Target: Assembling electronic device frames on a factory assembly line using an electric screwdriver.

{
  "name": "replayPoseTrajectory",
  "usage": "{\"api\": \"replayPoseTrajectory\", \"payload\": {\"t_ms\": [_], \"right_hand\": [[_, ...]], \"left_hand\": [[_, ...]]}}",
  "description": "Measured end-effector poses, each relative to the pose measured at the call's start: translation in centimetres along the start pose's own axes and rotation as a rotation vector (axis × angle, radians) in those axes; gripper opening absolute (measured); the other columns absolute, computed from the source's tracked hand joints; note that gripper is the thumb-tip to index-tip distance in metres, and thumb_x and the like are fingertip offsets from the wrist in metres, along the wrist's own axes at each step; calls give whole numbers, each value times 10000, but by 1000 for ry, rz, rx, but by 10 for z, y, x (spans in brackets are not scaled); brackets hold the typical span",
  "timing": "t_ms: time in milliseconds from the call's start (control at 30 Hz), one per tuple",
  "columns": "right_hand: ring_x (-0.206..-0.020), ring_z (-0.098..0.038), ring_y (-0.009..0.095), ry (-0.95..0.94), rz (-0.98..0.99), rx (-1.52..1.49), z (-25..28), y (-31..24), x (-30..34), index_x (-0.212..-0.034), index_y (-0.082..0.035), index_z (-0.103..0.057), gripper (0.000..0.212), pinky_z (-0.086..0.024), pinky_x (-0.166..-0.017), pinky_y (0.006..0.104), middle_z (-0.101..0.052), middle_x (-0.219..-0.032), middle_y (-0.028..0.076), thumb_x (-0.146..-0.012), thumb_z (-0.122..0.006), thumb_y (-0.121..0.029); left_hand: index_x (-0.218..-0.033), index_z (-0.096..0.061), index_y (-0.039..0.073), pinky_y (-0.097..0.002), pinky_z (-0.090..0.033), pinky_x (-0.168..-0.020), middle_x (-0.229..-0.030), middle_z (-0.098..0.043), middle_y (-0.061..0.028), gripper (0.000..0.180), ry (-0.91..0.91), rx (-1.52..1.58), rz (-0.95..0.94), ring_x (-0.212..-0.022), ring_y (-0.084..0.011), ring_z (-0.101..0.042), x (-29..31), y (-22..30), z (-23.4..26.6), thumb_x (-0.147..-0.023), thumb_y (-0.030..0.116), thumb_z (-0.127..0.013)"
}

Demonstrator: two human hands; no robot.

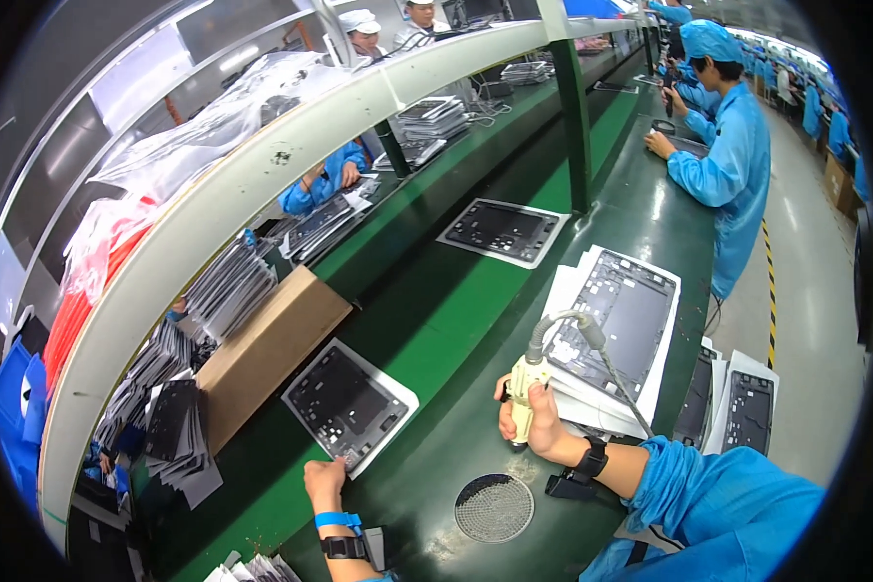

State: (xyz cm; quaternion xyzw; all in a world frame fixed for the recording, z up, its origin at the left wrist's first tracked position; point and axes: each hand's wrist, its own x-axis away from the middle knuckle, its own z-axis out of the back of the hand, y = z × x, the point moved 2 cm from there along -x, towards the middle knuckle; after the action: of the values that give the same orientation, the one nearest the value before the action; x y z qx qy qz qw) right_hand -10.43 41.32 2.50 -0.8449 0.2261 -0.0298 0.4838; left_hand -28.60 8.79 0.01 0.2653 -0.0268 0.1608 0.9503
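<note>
My right hand (536, 417) is wrapped round a pale yellow handheld tool (522, 403), whose thick grey cable loops from its top. The tool's lower tip points down above the dark green bench, near a round grey plate with a dotted surface (495, 507). My left hand (325, 480) is closed at the lower corner of a black tablet-like panel on a white sheet (351, 400). Its fingertips pinch the edge there. That panel lies across the bright green strip and the darker bench edge. Each wrist wears a black strap, and the left also a blue band.
A stack of similar panels on white sheets (616, 325) lies right of the tool. Another panel (502, 233) lies farther along the green strip. A brown cardboard box (272, 354) and piled panels stand left. A co-worker in blue (737, 165) works at the far right.
</note>
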Motion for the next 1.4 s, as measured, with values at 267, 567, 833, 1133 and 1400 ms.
{"api": "replayPoseTrajectory", "payload": {"t_ms": [267, 567, 833, 1133, 1400], "right_hand": [[-469, -478, 120, 6, 16, 4, 1, -2, -2, -977, -20, -504, 653, -394, -445, 260, -480, -546, 53, -902, -462, -668], [-469, -474, 106, -24, 65, 25, 0, -5, -1, -994, -27, -508, 612, -384, -439, 249, -485, -550, 47, -915, -472, -632], [-472, -476, 102, -43, 80, 65, 1, -1, 2, -1007, -32, -508, 605, -378, -435, 240, -494, -552, 43, -917, -473, -629], [-458, -484, 106, -77, 65, 22, 1, 0, -2, -1004, -19, -509, 666, -383, -427, 242, -498, -540, 49, -893, -469, -674], [-447, -463, 110, -39, 51, 16, 1, -3, 1, -978, -23, -496, 645, -369, -425, 241, -479, -535, 44, -889, -488, -662]], "left_hand": [[-870, -728, 71, -423, -475, -786, -857, -636, -99, 211, 289, -91, -852, -864, -317, -586, 57, 27, 0, -684, 138, -802], [-868, -768, 83, -406, -480, -681, -765, -588, -72, 138, 311, -41, -965, -755, -270, -575, 53, 32, -31, -737, 128, -764], [-904, -752, 124, -410, -519, -660, -815, -640, -53, 136, 213, -284, -1131, -772, -268, -618, 56, 37, -2, -773, 157, -741], [-805, -665, 87, -405, -523, -562, -732, -606, -79, 104, 138, -613, -1353, -704, -267, -654, 42, 35, 4, -867, 136, -598], [-697, -649, 55, -433, -535, -579, -699, -650, -122, 229, -7, -667, -1332, -645, -314, -669, 26, 40, 4, -869, 200, -602]]}}
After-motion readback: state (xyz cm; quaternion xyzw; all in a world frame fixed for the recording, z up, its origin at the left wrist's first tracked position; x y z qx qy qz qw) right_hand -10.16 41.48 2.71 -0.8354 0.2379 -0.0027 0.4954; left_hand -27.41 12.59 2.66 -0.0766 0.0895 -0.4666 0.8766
